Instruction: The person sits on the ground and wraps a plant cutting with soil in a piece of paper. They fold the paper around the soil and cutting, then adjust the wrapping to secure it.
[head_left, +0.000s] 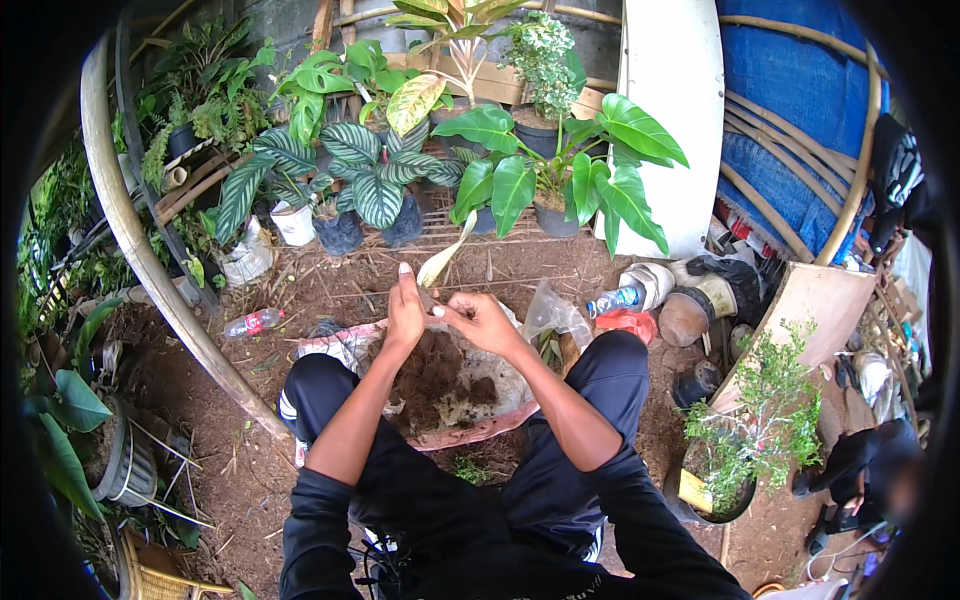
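Both hands meet above a pink-rimmed sack that is spread on the ground and bears dark soil. My left hand has its thumb raised and its fingers closed around something small, which the fingers mostly hide. My right hand reaches in from the right, thumb and fingertips at the same small thing; what it is I cannot tell. A pale, yellowish leaf rises just beyond the fingertips, and its lower end is hidden by the hands. Beside the sack on the right lies a clear plastic bag near some leafy plant pieces.
Potted plants stand beyond, among them a striped-leaf plant and a broad-leaved one in a black pot. Plastic bottles lie on both sides. A curved bamboo pole runs along the left. Another person crouches far right.
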